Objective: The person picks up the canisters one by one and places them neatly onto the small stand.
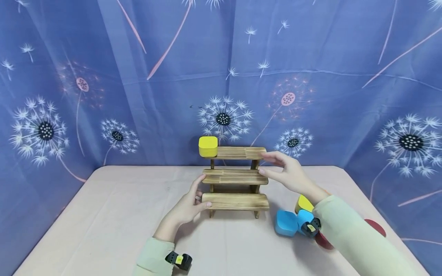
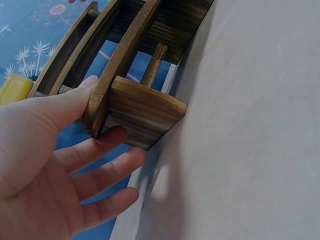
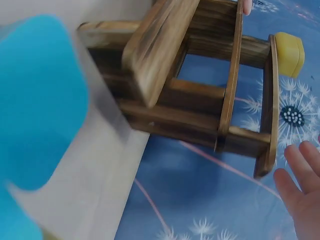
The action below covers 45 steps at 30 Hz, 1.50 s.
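Note:
A three-tier wooden display stand (image 1: 235, 201) stands on the cloth-covered table between my hands. A yellow rounded block (image 1: 208, 147) sits on the left end of its top tier. My left hand (image 1: 184, 205) is at the stand's left side; its thumb touches the left end of the lowest step (image 2: 102, 92), and the other fingers spread loosely beside it. My right hand (image 1: 288, 170) is by the right ends of the upper two tiers, fingers extended. In the right wrist view its fingers (image 3: 287, 187) appear apart from the wood.
To the right of the stand are a blue block (image 1: 286, 223), another blue block (image 1: 304, 216), a yellow block (image 1: 304, 204) and a red piece (image 1: 324, 242), partly hidden by my right forearm. Another red piece (image 1: 375, 227) lies beyond the sleeve. A blue dandelion-print curtain (image 1: 165, 115) hangs behind.

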### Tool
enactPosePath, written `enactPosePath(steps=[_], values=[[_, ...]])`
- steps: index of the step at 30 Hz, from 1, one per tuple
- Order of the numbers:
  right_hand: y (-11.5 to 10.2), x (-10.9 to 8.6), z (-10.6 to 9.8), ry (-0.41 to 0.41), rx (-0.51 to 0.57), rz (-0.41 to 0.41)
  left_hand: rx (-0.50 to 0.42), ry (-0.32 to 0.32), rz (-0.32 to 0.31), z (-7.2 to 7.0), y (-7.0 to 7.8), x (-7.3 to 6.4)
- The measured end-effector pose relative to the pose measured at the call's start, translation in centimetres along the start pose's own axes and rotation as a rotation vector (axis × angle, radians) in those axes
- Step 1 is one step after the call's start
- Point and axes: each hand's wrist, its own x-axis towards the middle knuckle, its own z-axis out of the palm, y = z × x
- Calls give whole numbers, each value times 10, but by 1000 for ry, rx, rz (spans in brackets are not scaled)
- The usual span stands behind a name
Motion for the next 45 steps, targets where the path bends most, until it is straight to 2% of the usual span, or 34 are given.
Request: enactPosePath(steps=[7, 14, 22, 30, 37, 45], values=[[10, -13, -11, -10, -29, 17, 3, 5, 3, -2, -1, -3], [16, -25, -19, -38, -48, 65, 24, 4, 67, -1, -3, -2], [28, -37, -27, -54, -99, 67, -4, -9, -7, 2, 0, 1], [41, -46, -32, -81, -176, 54, 0, -4, -6, 0, -2, 1], [56, -57, -35, -96, -215, 90, -9, 4, -6, 0, -1, 1], [65, -71, -41, -96, -288, 94, -20, 5, -8, 0, -1, 1]])
